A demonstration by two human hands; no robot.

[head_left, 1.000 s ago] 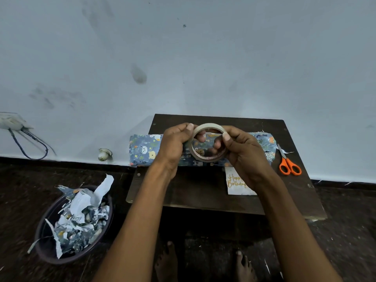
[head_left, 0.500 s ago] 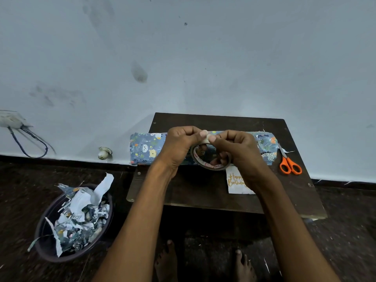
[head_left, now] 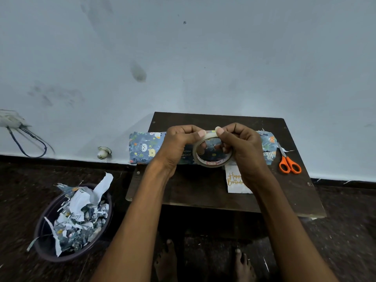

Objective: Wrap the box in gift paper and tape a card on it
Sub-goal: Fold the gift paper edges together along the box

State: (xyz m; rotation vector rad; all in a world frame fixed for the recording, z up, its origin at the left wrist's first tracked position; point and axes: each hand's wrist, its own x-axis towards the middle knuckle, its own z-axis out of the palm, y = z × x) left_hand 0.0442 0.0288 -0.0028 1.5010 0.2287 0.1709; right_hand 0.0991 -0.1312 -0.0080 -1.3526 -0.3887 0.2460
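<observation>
The person is standing over a small dark wooden counter point(head_left: 183, 192) pushed against a pale blue wall, and both hands are working at a roll of clear tape point(head_left: 211, 151) held up above the counter's middle. The left hand point(head_left: 179, 145) is gripping the roll's left side with its fingers curled, thumb pressing along the top rim. The right hand point(head_left: 240, 147) is gripping the right side, its thumb tip meeting the left thumb on top of the roll while its fingers are curling in through the ring's hole. The roll is tilting toward the viewer, showing a whitish inner core with some red print that is too small to read.

Behind the hands, the wrapped box point(head_left: 146, 147) is lying long-ways across the counter, its left end overhanging the counter's edge. It is covered in blue-grey paper printed with little cartoon animals and leaves; the right end looks rumpled and uneven. A strip of darker printed surface is showing along its front near the left wrist.

A white card point(head_left: 234, 182) with gold "Happy Birthday" script is lying flat on the counter just in front of the box, partly under the right wrist. Orange-handled scissors point(head_left: 288, 161) are resting near the counter's right side, just beside the box's right end. On the floor to the left, a dark bowl point(head_left: 43, 241) is sitting full of torn paper scraps point(head_left: 79, 216).
</observation>
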